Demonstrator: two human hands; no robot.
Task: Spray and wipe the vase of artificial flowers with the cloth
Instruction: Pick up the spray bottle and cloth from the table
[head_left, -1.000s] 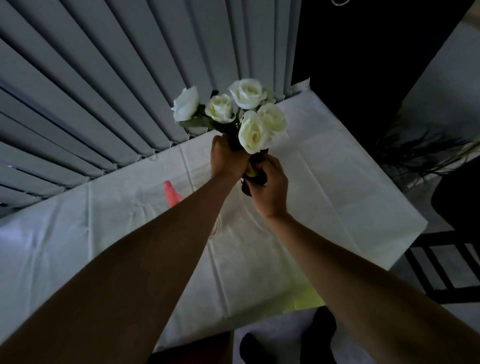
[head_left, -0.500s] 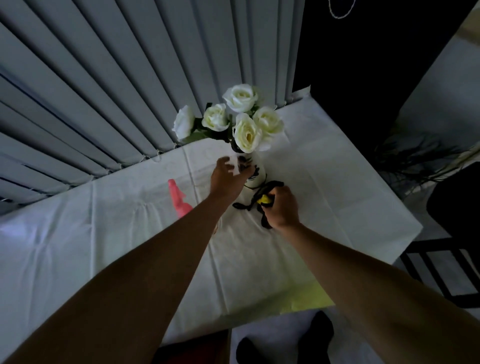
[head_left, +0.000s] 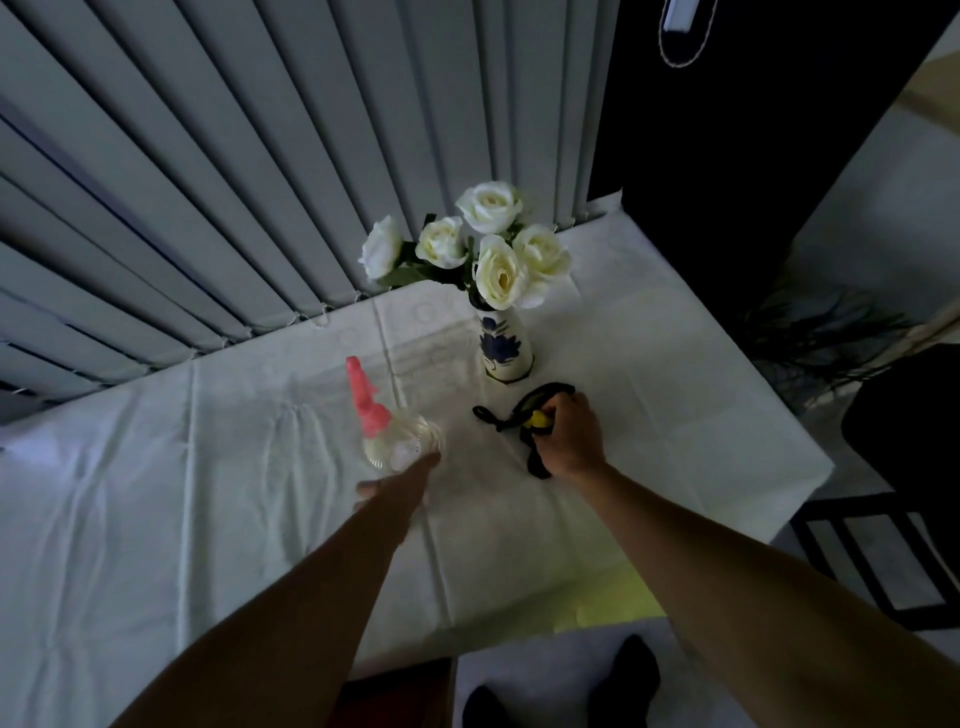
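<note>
Right hand fingers pinching cloth just in front of vase. Left hand blurry by sprayer, left of vase, can't tell fingers.

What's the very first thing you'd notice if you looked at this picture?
The bunch of white artificial roses stands out first, in a white vase with blue flower painting standing upright near the far edge of the white tablecloth. Nearer, a clear spray bottle with a pink nozzle sits just beyond the left hand. To its right, the right hand rests on a black and yellow cloth.
</note>
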